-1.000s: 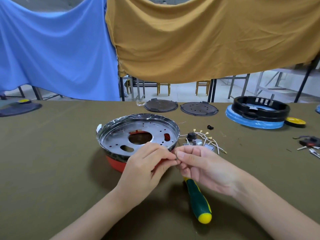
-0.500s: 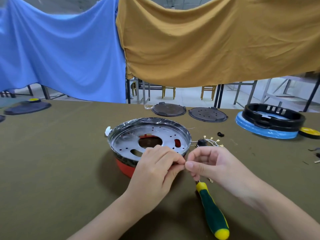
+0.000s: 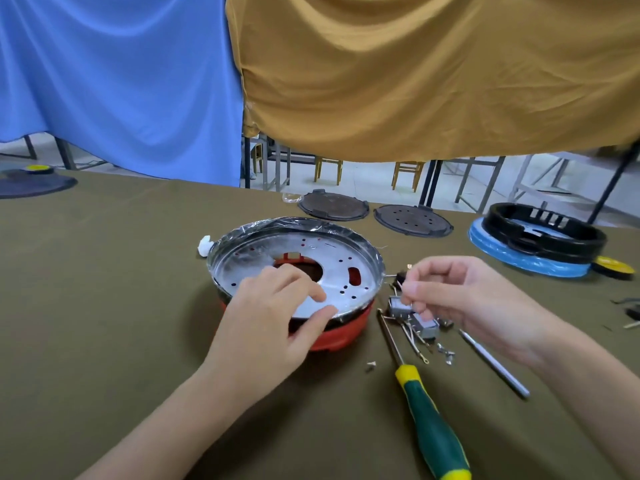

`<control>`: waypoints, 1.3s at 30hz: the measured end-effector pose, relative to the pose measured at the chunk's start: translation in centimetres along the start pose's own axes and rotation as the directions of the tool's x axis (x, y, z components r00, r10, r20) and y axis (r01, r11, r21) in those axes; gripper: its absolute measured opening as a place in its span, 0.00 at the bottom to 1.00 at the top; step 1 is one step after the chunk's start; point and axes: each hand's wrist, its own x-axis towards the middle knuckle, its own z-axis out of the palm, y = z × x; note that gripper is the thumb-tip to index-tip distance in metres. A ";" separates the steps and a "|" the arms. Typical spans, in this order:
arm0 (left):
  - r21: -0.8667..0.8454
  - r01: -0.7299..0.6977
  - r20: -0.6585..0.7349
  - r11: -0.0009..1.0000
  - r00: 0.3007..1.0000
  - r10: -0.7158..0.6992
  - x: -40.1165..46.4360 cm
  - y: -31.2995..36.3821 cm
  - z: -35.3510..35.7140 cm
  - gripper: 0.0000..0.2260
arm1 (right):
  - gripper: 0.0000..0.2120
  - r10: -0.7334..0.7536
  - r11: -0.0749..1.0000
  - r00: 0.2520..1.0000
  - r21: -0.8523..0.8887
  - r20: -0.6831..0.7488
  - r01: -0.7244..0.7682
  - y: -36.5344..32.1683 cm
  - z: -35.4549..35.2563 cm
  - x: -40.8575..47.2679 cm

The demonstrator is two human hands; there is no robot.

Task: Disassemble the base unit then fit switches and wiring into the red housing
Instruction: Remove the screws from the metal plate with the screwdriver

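Thin, springy wire [image 3: 401, 287] pinched between right thumb and forefinger [image 3: 412, 293], other fingers of the right hand [image 3: 464, 296] curled in loosely above the loose parts. Hard to tell exactly what's on the end of it, too small. Left hand [image 3: 273, 320] relaxed and spread, fingertips [image 3: 317, 294] resting on the near rim of the metal plate [image 3: 332, 268], gripping nothing as far as can be seen.

Handling guess: weighs almost nothing, bends easily, probably springs back and tangles with its neighbours. Best taken near a terminal end, not mid-run, and not yanked, since the crimped tips look easy to bend or pull off. Little grey switches [image 3: 424, 325] just below the right hand look rigid and boxy, so pinching by the body sides seems safer than by the metal tabs.

Metal plate thin, shiny, full of holes, sitting on the red housing [image 3: 341, 332] near the middle of the table [image 3: 104, 306]. Likely light but with a sharpish edge, and the plastic film on the far rim looks slippery. Worth lifting by the rim with both hands. Red housing peeks out underneath, plastic by the look, stiff enough to brace against.

Screwdriver [image 3: 429, 420] with the green and yellow handle lying just right of the housing, loose screws [image 3: 372, 365] beside its shaft. Easy to knock those away, tiny things.
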 end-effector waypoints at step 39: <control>0.118 -0.131 0.173 0.984 0.979 0.109 0.1 0.2 -0.8 0.12 | 0.14 -0.121 0.160 0.902 -0.889 0.414 0.430 3.9 8.9 0.0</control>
